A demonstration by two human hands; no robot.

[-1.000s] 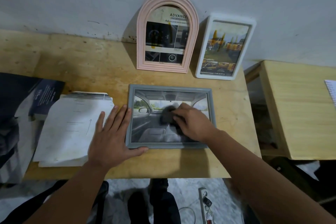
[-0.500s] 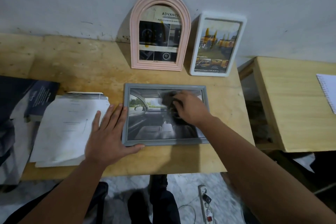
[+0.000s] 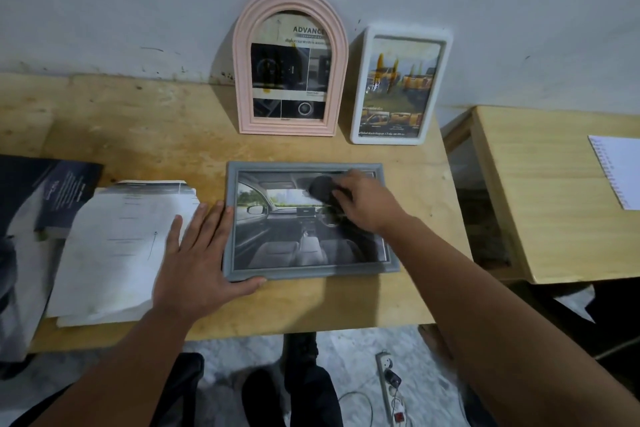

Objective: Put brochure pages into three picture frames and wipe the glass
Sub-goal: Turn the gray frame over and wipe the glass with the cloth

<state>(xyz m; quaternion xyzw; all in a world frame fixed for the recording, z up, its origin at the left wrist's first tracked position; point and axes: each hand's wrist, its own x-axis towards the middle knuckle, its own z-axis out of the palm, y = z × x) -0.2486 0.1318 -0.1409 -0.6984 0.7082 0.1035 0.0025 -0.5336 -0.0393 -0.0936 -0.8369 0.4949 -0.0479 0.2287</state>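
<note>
- Shifted toward the far right corner of the glass since a second ago: right hand (image 3: 367, 204), fingers curled around a dark cloth (image 3: 320, 188).
- Lying flat on the wooden table (image 3: 138, 128): grey frame (image 3: 304, 272), brochure page inside.
- Bracing its near left corner: left hand (image 3: 197, 253), fingers straight and spread.
- Probably the last wipe.

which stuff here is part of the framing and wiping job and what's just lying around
Job: grey frame, dark cloth in right hand, left hand steadying it, pink frame, white frame, brochure pages.
Lying about: notepad, power strip.
</note>
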